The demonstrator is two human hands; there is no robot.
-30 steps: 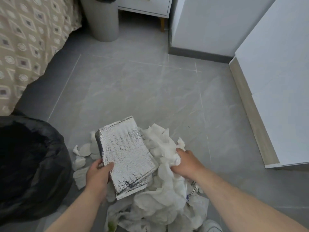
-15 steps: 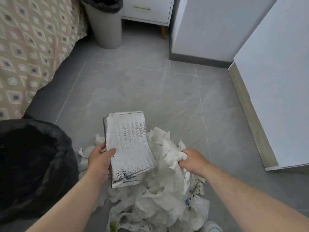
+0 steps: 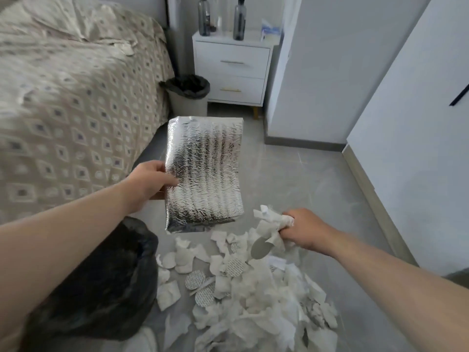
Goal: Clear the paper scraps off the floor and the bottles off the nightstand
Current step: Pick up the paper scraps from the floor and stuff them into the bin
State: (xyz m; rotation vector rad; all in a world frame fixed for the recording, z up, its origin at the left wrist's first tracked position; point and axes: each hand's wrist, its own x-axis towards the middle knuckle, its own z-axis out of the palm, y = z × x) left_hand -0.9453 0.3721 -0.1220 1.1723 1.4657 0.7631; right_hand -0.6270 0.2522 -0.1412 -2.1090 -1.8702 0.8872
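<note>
Nearest, a loose heap of paper scraps [image 3: 253, 295] lies on the grey tiled floor [image 3: 312, 174], with a black bin bag [image 3: 101, 288] just beside it on the left. The scraps are judged to be very light, soft and easily crushed, so they are best gathered by the handful from the top of the heap. The flat printed discs among them will probably have to be lifted by an edge. The near side of the heap is cut off by the frame. The bag is blurred, and its opening cannot be made out.

Above the heap, the grip of the right hand [image 3: 302, 231] is clamped on a wad of scraps [image 3: 270, 222]. Further out, the grip of the left hand [image 3: 149, 180] is closed on the left edge of a silver foil pouch [image 3: 204, 174], which is held clear of the floor. The pouch bends slightly and is judged to be light and pliable. Its contents, if any, are not shown.

Beyond, a lined waste bin [image 3: 189, 95] stands between the bed [image 3: 63, 97] and the white nightstand [image 3: 232, 69]. Two dark capped bottles [image 3: 203, 19] stand upright on the nightstand, untouched. They are judged to be light plastic and should be taken round the body. How full they are is hard to tell. A pale packet [image 3: 271, 31] beside them is too small to identify.
</note>
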